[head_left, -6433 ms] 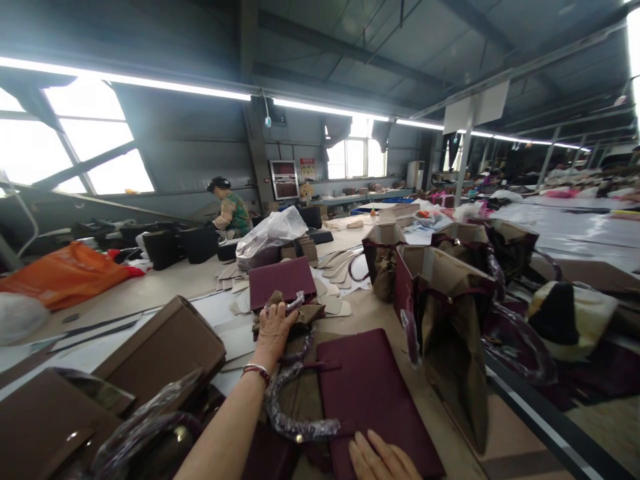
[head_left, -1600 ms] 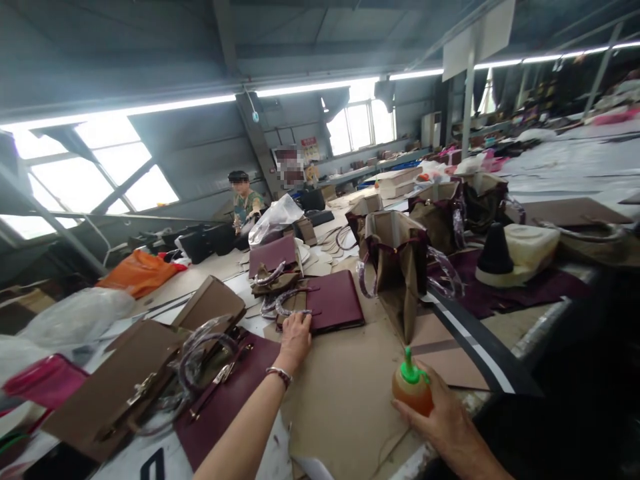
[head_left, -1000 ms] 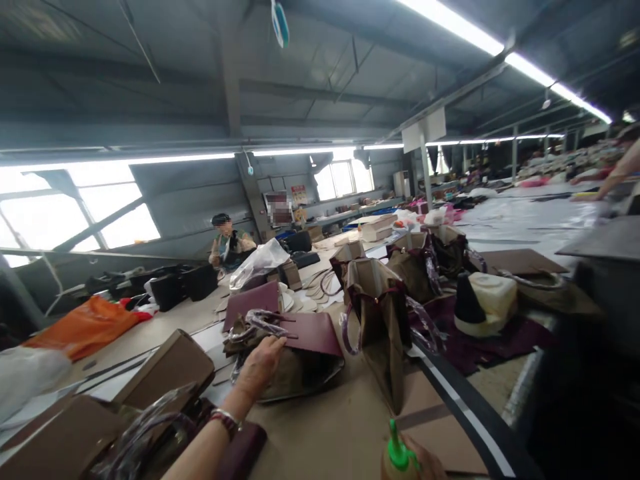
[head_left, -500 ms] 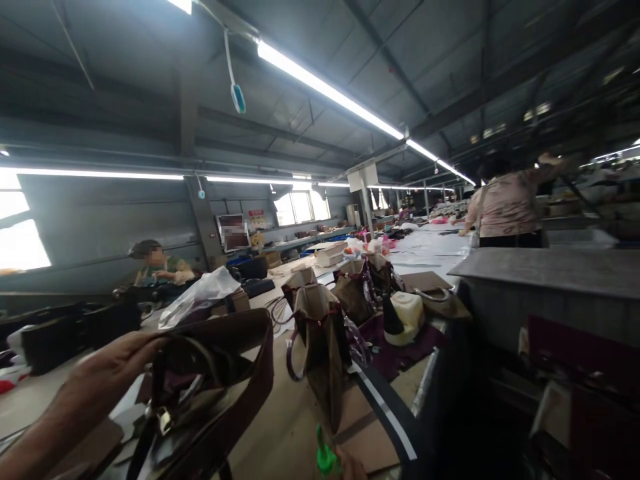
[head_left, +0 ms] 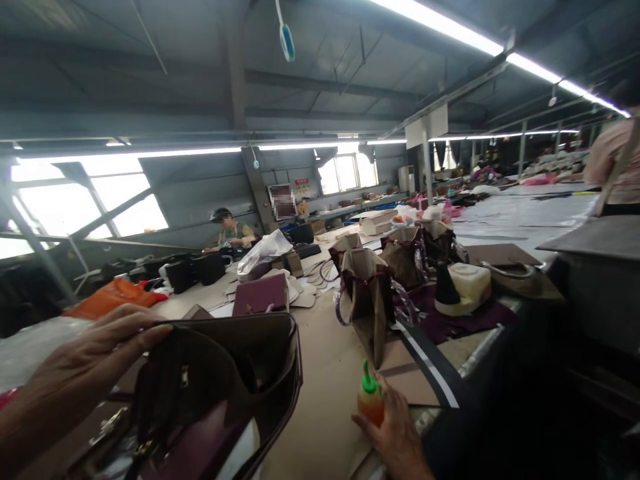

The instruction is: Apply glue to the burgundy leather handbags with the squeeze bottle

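My left hand point(head_left: 80, 363) grips the rim of a dark brown handbag shell point(head_left: 220, 373), held up open in front of me at the lower left; its maroon lining shows inside. My right hand point(head_left: 393, 437) is closed round a small orange glue bottle with a green nozzle point(head_left: 370, 400), standing on the brown paper near the table's front edge. A tan and maroon upright bag point(head_left: 367, 300) stands just beyond the bottle.
The long worktable point(head_left: 325, 360) carries a maroon panel point(head_left: 260, 295), more bags, a cream jug with a black cone point(head_left: 457, 287) and a black strip point(head_left: 430, 363). A seated person point(head_left: 231, 230) works far back; another person point(head_left: 613, 170) stands at the right.
My left hand lifted the bag from the table and holds it higher and nearer now. The view swung back left and down. My right hand stays on the glue bottle.
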Action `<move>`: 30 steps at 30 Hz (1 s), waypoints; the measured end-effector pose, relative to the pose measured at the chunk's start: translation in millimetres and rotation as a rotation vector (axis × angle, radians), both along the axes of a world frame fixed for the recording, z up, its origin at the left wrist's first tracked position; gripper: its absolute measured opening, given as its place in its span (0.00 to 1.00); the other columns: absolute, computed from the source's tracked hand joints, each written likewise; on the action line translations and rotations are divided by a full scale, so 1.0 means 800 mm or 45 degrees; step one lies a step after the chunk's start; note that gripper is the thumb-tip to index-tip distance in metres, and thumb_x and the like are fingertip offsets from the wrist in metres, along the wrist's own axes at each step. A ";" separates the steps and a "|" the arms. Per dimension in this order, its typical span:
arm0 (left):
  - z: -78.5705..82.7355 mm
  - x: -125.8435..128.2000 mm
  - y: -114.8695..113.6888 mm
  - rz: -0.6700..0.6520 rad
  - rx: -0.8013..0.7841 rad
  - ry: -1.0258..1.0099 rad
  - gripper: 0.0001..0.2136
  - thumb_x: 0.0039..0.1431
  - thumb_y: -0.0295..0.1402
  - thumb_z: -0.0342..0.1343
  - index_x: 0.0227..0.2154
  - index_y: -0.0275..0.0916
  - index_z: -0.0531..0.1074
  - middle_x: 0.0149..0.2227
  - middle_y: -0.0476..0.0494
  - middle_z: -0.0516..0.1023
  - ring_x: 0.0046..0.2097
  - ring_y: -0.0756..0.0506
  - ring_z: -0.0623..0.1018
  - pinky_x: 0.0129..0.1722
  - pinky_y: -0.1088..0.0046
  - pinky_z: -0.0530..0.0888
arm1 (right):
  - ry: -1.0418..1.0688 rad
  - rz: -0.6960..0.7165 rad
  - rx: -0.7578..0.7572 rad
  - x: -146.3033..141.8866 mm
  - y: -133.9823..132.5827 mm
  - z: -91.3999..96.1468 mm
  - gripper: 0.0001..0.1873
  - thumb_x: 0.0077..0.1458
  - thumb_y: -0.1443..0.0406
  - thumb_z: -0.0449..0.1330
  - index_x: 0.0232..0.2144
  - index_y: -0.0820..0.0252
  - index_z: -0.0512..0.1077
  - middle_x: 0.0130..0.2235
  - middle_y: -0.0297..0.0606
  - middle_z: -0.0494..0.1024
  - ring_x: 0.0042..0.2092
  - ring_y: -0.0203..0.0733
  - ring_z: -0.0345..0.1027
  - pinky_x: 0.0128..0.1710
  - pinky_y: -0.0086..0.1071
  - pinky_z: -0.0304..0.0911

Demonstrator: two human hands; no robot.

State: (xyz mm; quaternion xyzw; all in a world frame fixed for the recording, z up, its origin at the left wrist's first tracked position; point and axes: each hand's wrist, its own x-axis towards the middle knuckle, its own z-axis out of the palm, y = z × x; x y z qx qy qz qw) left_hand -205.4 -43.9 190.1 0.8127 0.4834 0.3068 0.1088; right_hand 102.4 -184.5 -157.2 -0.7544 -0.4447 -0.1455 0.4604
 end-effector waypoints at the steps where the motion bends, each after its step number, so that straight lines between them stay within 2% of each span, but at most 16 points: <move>1: -0.006 0.000 -0.003 -0.066 -0.093 0.011 0.23 0.47 0.58 0.50 0.34 0.45 0.72 0.39 0.50 0.73 0.39 0.44 0.75 0.27 0.75 0.75 | -0.012 0.005 -0.005 0.001 0.000 0.001 0.41 0.48 0.45 0.59 0.57 0.61 0.53 0.50 0.52 0.70 0.51 0.56 0.65 0.49 0.49 0.64; 2: -0.013 0.002 -0.005 -0.139 -0.120 0.025 0.22 0.48 0.57 0.50 0.33 0.45 0.73 0.38 0.49 0.73 0.39 0.44 0.74 0.29 0.75 0.74 | -0.026 0.007 -0.009 0.001 -0.001 0.001 0.42 0.49 0.47 0.59 0.58 0.62 0.52 0.51 0.52 0.69 0.52 0.56 0.64 0.49 0.48 0.64; 6: -0.050 0.030 -0.007 -0.373 0.006 0.107 0.17 0.54 0.51 0.48 0.28 0.43 0.73 0.34 0.49 0.72 0.36 0.47 0.73 0.36 0.76 0.71 | -0.094 -0.007 -0.005 0.010 -0.018 -0.004 0.37 0.54 0.53 0.55 0.60 0.64 0.49 0.53 0.52 0.68 0.53 0.52 0.65 0.48 0.44 0.66; 8: -0.066 0.043 -0.006 -0.405 0.027 0.118 0.17 0.56 0.49 0.47 0.26 0.42 0.73 0.32 0.49 0.71 0.34 0.47 0.72 0.35 0.76 0.69 | -0.171 -0.017 0.016 0.012 -0.040 -0.002 0.31 0.57 0.54 0.52 0.57 0.64 0.54 0.51 0.51 0.70 0.50 0.51 0.67 0.45 0.43 0.67; 10: -0.077 0.051 -0.005 -0.418 0.066 0.100 0.17 0.56 0.47 0.47 0.25 0.41 0.73 0.30 0.48 0.70 0.33 0.48 0.72 0.34 0.76 0.68 | -0.335 -0.028 0.071 0.008 -0.064 0.015 0.23 0.60 0.54 0.49 0.52 0.63 0.60 0.45 0.49 0.74 0.45 0.49 0.70 0.41 0.40 0.68; 12: -0.084 0.056 -0.005 -0.434 0.105 0.070 0.15 0.56 0.44 0.47 0.26 0.40 0.73 0.31 0.48 0.70 0.34 0.48 0.72 0.35 0.75 0.68 | -0.516 -0.020 0.160 -0.004 -0.081 0.054 0.18 0.61 0.57 0.48 0.47 0.63 0.64 0.39 0.46 0.75 0.40 0.46 0.71 0.38 0.37 0.68; 14: -0.088 0.060 -0.005 -0.457 0.121 0.057 0.14 0.57 0.41 0.47 0.26 0.40 0.73 0.30 0.48 0.69 0.34 0.49 0.72 0.35 0.75 0.67 | -0.520 0.097 0.215 -0.024 -0.083 0.110 0.16 0.61 0.61 0.50 0.47 0.67 0.65 0.40 0.48 0.74 0.43 0.45 0.69 0.42 0.36 0.66; 17: -0.094 0.063 -0.008 -0.496 0.137 0.049 0.13 0.58 0.39 0.47 0.26 0.39 0.72 0.30 0.48 0.68 0.33 0.50 0.71 0.35 0.76 0.67 | -0.550 0.416 0.232 -0.063 -0.057 0.196 0.17 0.59 0.67 0.52 0.50 0.69 0.63 0.44 0.48 0.72 0.50 0.44 0.64 0.49 0.35 0.62; 19: -0.097 0.064 -0.012 -0.531 0.143 0.044 0.13 0.60 0.37 0.47 0.27 0.39 0.72 0.31 0.48 0.68 0.34 0.50 0.70 0.35 0.76 0.67 | -0.517 0.439 0.212 -0.087 -0.030 0.235 0.20 0.57 0.63 0.55 0.50 0.69 0.64 0.44 0.49 0.73 0.50 0.48 0.63 0.48 0.39 0.61; 20: -0.098 0.064 -0.014 -0.549 0.146 0.036 0.13 0.61 0.37 0.46 0.27 0.38 0.71 0.31 0.48 0.67 0.34 0.51 0.70 0.35 0.76 0.67 | -0.437 0.436 0.086 -0.096 -0.016 0.248 0.22 0.56 0.59 0.56 0.48 0.68 0.66 0.43 0.49 0.73 0.48 0.51 0.64 0.47 0.42 0.62; 23: -0.103 0.061 -0.018 -0.590 0.137 0.008 0.13 0.62 0.36 0.46 0.26 0.38 0.70 0.31 0.48 0.67 0.34 0.51 0.69 0.35 0.77 0.67 | -0.156 0.504 -0.457 -0.114 0.021 0.261 0.20 0.50 0.55 0.60 0.41 0.63 0.72 0.40 0.47 0.75 0.44 0.56 0.66 0.44 0.49 0.61; 25: -0.106 0.059 -0.019 -0.606 0.135 0.000 0.14 0.62 0.36 0.45 0.26 0.37 0.70 0.30 0.47 0.67 0.33 0.51 0.70 0.34 0.77 0.67 | -0.044 0.558 -0.707 -0.120 0.039 0.259 0.15 0.50 0.62 0.59 0.38 0.65 0.74 0.40 0.50 0.75 0.45 0.59 0.65 0.46 0.53 0.57; 28: -0.115 0.058 -0.015 -0.615 0.156 -0.011 0.14 0.62 0.37 0.45 0.25 0.37 0.70 0.30 0.47 0.68 0.32 0.51 0.71 0.32 0.79 0.68 | 0.024 0.613 -0.781 -0.129 0.051 0.252 0.10 0.50 0.72 0.55 0.32 0.69 0.76 0.39 0.56 0.76 0.47 0.62 0.65 0.50 0.55 0.51; 30: -0.122 0.059 -0.009 -0.610 0.190 -0.042 0.15 0.62 0.37 0.46 0.25 0.37 0.70 0.29 0.46 0.69 0.31 0.52 0.71 0.31 0.80 0.69 | 0.072 0.740 -0.750 -0.140 0.051 0.246 0.11 0.52 0.73 0.54 0.29 0.64 0.77 0.35 0.50 0.77 0.45 0.55 0.68 0.52 0.51 0.53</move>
